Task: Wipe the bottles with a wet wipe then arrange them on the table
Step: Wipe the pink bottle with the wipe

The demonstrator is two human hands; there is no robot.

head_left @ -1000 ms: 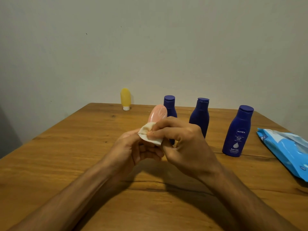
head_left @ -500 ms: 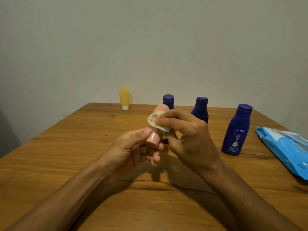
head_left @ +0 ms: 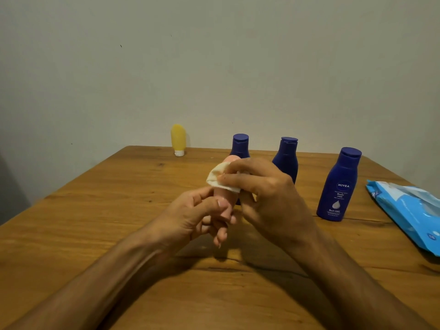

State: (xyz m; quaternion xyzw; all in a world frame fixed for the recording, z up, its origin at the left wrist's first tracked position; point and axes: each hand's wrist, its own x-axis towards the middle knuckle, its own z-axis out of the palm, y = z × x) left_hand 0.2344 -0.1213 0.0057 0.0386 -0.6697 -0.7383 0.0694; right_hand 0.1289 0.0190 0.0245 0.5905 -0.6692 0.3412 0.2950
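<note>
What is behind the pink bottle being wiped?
Directly behind the pink bottle stands a blue bottle; only its cap and shoulders show. Its body is covered by the pink bottle, the wipe and the right hand.

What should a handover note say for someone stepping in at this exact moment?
Left hand: grips the pink bottle low, near its cap, cap-down above the table.
Right hand: presses the wet wipe on the bottle's upper part.
Yellow bottle stands at the far edge; three blue bottles stand in a row; wipes pack far right.
Done: cannot tell which are wiped.
Left: finish pink, wipe any unwiped bottles, arrange.
</note>
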